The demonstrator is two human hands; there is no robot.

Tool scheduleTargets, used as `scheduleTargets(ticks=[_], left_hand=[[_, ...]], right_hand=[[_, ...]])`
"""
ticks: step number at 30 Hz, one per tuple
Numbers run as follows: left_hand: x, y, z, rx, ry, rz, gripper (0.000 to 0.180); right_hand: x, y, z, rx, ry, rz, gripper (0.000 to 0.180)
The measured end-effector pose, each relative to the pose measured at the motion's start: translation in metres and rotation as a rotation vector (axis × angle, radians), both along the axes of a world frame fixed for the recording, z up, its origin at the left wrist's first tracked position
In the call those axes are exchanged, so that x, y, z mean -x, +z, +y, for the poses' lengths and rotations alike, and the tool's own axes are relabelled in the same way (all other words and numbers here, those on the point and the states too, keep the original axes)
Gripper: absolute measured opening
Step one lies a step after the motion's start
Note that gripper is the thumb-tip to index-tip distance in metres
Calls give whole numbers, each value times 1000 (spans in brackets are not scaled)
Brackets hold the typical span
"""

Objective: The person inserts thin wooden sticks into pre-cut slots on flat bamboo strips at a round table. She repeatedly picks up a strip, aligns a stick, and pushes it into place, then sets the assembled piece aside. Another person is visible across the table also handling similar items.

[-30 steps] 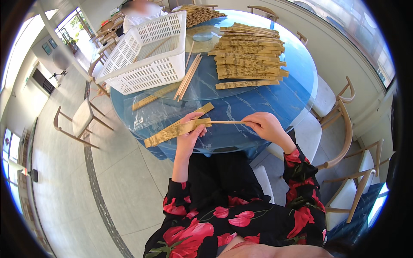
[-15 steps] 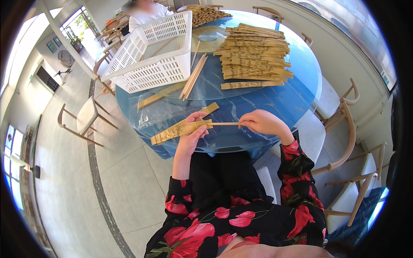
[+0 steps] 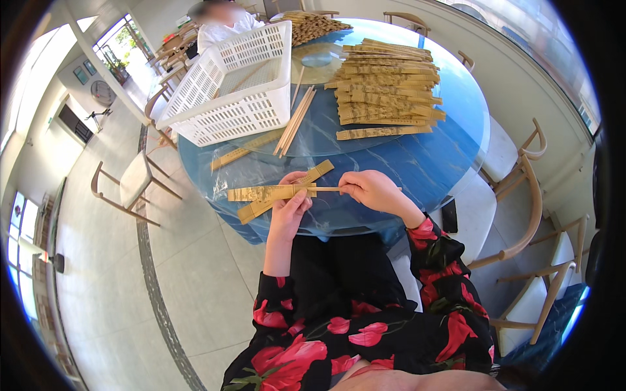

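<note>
My left hand (image 3: 291,203) is closed on a long yellowish printed paper sleeve (image 3: 254,193), held level just over the table's near edge. My right hand (image 3: 373,191) pinches a pale wooden chopstick (image 3: 328,189); I cannot tell whether it is one or a pair. The chopstick's left end is inside the sleeve's right opening, and its other end shows a little past my right hand. A second paper sleeve (image 3: 319,171) lies slantwise beneath the first, partly hidden by my left hand.
A white plastic basket (image 3: 231,111) stands at the left, with several loose chopsticks (image 3: 297,122) beside it. Another sleeve (image 3: 244,151) lies before it. A big pile of sleeves (image 3: 388,85) sits at the right on the round blue table (image 3: 456,124). A person (image 3: 225,26) is beyond the basket.
My right hand has moved left toward my left hand, and less of the chopstick shows between them. The held sleeve has turned from slanted to nearly level.
</note>
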State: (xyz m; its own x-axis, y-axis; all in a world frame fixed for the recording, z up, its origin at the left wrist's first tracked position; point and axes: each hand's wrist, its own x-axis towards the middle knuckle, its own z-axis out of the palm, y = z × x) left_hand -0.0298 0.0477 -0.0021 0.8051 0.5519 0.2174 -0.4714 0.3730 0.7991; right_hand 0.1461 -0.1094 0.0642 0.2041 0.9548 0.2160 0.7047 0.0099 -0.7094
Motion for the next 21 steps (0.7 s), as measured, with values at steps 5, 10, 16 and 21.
scheduleTargets(ticks=[5,10,16,21], left_hand=[[-2,-8,1,-90,38,47,34],[-3,-1,-4,-43,106,76,33],[3,-10,6,268,178,-207,28],[0,-15,7,265,281,-243,29]], right_hand=[[1,-12,25,-127,49,-8,13],[8,-16,63,-128,168,-41,14],[-17,-11,70,-217,220,-115,16],[-35,-9,55,-131,147,190,13]])
